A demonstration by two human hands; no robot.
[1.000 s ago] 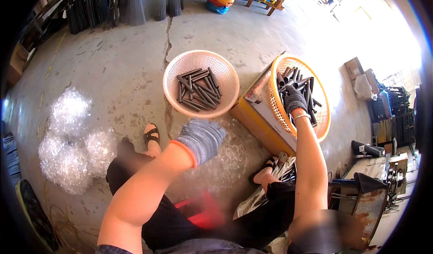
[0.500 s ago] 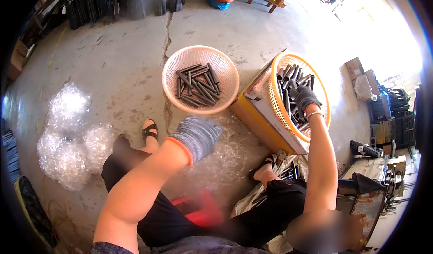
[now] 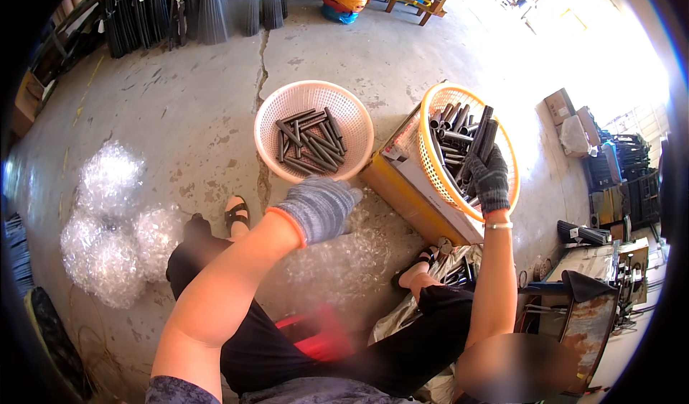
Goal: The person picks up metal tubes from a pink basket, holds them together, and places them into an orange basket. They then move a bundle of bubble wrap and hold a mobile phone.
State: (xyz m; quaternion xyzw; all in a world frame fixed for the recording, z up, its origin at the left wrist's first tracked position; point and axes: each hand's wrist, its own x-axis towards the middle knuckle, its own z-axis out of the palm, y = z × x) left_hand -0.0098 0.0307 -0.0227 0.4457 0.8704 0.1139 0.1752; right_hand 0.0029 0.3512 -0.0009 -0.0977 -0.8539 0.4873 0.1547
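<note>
My left hand (image 3: 319, 206), in a grey knit glove with an orange cuff, hovers flat just in front of a pale pink round basket (image 3: 359, 117) holding several short dark metal tubes (image 3: 312, 142). It holds nothing. My right hand (image 3: 490, 178), in a dark glove, is inside an orange mesh basket (image 3: 430, 102) and grips a few long dark tubes (image 3: 482, 131) that stick up from the fist. More tubes (image 3: 452, 120) lie piled in that basket.
The orange basket sits tilted on a yellow cardboard box (image 3: 409, 199). Crumpled clear plastic wrap (image 3: 108, 217) lies on the concrete floor at the left. My sandalled feet (image 3: 235, 214) and a red stool (image 3: 316, 332) are below. Dark bundles (image 3: 194, 9) stand at the back.
My right hand has slid from the middle of the orange basket toward its near rim and closed on a few tubes. The left hand has stayed in front of the pink basket.
</note>
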